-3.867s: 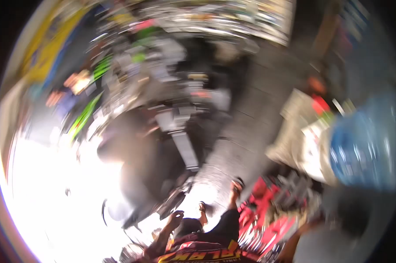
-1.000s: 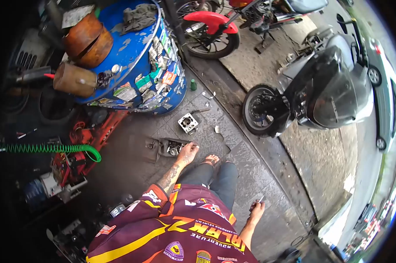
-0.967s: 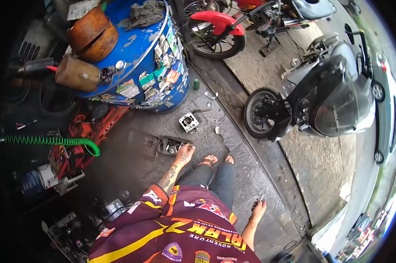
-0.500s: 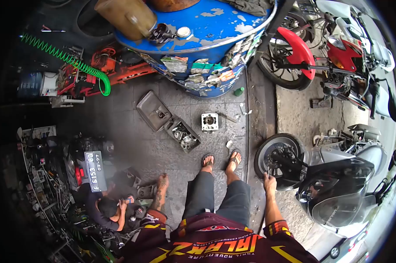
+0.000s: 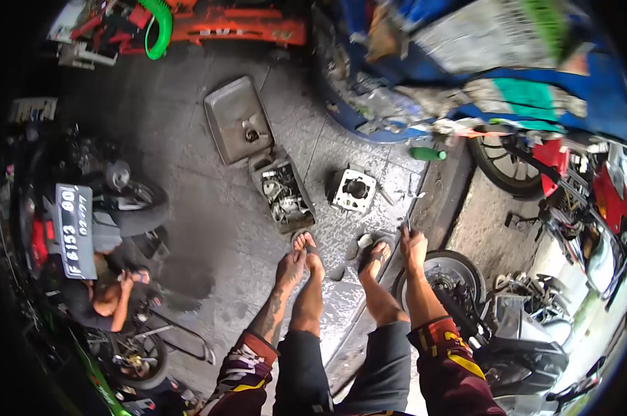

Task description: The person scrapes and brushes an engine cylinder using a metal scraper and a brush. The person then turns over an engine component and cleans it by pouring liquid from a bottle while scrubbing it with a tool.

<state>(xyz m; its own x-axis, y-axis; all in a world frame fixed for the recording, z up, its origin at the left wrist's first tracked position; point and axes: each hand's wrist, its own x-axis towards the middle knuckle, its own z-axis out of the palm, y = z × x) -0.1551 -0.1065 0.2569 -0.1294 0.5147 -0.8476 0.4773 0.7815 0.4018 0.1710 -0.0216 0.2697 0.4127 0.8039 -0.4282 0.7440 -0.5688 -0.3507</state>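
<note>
My left hand (image 5: 290, 269) is closed beside my left foot, just below a dark parts box (image 5: 286, 196) on the floor; whatever its fingers may hold is hidden. In my right hand (image 5: 414, 251) a small thin object (image 5: 407, 226) sticks up from the closed fingers, above a motorcycle wheel. Metal parts fill the box, which touches a shallow grey tray (image 5: 230, 114) with a small part inside. To the right of the box stands a metal engine block (image 5: 355, 189) with a round bore. A green bottle (image 5: 428, 154) lies near the blue drum.
The blue drum (image 5: 369, 128) fills the upper right. A motorcycle with a licence plate (image 5: 75, 232) stands at left, near a crouching person (image 5: 105, 298) holding a small object. Other motorcycles stand at right, beyond a floor ledge. A red jack (image 5: 237, 28) lies at the top.
The view has tipped down and come closer to the floor. Both hands have come forward, my left from the parts box to beside my foot. The thin object stays in my right hand.
</note>
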